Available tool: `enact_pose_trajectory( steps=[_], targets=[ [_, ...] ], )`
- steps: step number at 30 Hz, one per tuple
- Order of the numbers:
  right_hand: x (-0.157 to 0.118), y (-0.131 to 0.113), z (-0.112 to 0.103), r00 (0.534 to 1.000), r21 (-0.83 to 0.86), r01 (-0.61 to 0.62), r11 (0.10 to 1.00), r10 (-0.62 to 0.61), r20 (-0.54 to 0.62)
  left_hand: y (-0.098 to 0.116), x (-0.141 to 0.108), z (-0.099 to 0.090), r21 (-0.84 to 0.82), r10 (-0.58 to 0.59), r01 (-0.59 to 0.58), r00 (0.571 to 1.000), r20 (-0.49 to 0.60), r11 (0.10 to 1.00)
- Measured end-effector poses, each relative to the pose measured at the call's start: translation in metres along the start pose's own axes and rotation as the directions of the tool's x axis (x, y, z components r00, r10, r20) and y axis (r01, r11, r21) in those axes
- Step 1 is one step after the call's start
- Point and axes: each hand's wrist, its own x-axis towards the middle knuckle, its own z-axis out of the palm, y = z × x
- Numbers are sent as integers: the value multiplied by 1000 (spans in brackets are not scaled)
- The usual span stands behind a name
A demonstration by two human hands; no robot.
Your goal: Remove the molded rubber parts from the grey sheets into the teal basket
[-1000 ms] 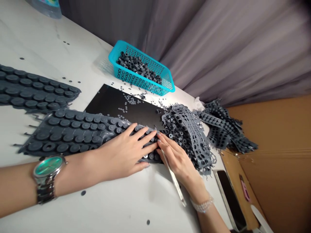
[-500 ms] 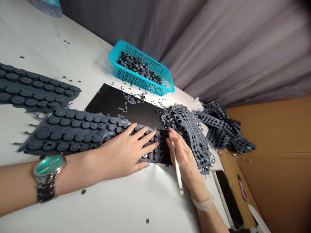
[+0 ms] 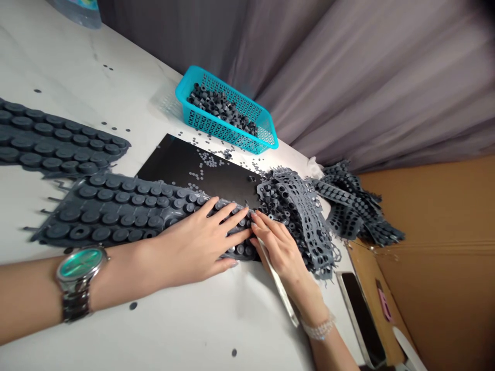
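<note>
My left hand point(image 3: 201, 239) lies flat with spread fingers on the right part of a dark grey rubber sheet point(image 3: 127, 206) studded with rows of round caps. At the sheet's right end, my right hand point(image 3: 276, 245) is closed round a thin whitish tool point(image 3: 284, 299), its fingertips close to those of my left hand. The fingers hide the tool's working tip. Under the sheet is a black board point(image 3: 166, 159), scattered with small grey discs. Just right of my right hand, a perforated grey sheet point(image 3: 305, 206) lies beside a heap of small loose rings.
A turquoise basket point(image 3: 228, 129) of small dark rings stands at the back. Another studded sheet point(image 3: 50, 136) lies left. More grey pieces point(image 3: 356, 206), a phone point(image 3: 363, 319) and a pink cutter point(image 3: 383, 304) are right. A bottle point(image 3: 81, 13) stands at the upper left.
My right hand has moved left with the tool, from beside the loose rings to the studded sheet's right end. My left hand stays in place.
</note>
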Motion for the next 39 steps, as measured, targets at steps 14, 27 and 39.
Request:
enact_pose_trajectory(
  steps=[14, 27, 39],
  targets=[
    [-1, -2, 7, 990, 2, -127, 992, 126, -60, -1, 1, -2, -4, -1, 1, 1000, -1, 1000],
    [-2, -7, -5, 982, 2, -73, 997, 72, -173, -1, 1, -2, 3, 12, -12, 999, 38, 1000],
    [-4, -15, -12, 996, -68, 71, 995, -74, -39, 0, 2, -1, 2, 19, -19, 1000, 22, 1000]
  ],
)
